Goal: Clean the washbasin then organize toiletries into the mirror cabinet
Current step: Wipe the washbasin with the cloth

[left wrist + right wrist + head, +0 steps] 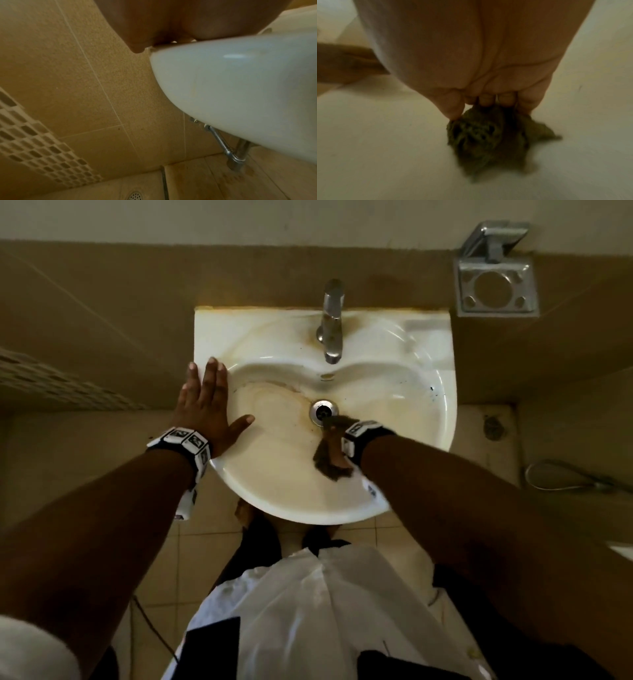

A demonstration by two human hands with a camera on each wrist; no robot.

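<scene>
Head view, one white stained ceramic washbasin [394, 392], one dark mesh scrubber [488, 138] inside it near the drain, right hand [479, 60] clamped on it, left hand [205, 402] flat, fingers straight, on the left rim.

Bowl of washbasin [394, 378] open on its right half; tap [332, 323] overhangs the back, left hand [209, 409] flat on left rim, right hand [488, 60] with scrubber [488, 142] near drain [323, 409].

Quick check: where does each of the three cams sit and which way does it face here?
Head: above, looking down on the washbasin; both forearms, flat left hand on the rim.
Left wrist: beside the rim, facing the basin's outer wall, tiled wall and pipes; palm underside shows.
Right wrist: inside the bowl, facing down; right hand grips a dark scrubber.
Shared: head and right wrist both show the scrubber.
</scene>
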